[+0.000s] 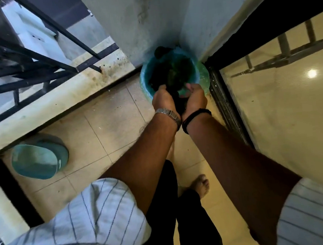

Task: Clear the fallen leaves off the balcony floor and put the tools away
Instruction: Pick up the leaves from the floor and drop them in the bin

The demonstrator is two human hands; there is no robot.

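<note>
A teal bin (pixel 145 82) with a dark liner stands in the balcony corner, green leaves (pixel 174 73) showing inside it. My left hand (pixel 163 100), with a metal watch, and my right hand (pixel 194 99), with a black wristband, are held together over the bin's near rim. Between their palms they cup a dark clump of leaves (pixel 180 103), fingers curled round it. The clump is blurred, so what it holds is unclear. The bin's bottom is hidden.
The teal bin lid (pixel 37 160) lies on the tiled floor at the left, against the low ledge. A black railing (pixel 33 55) runs along the ledge. A glass sliding door (pixel 292 111) and its track line the right side. My bare feet stand behind the bin.
</note>
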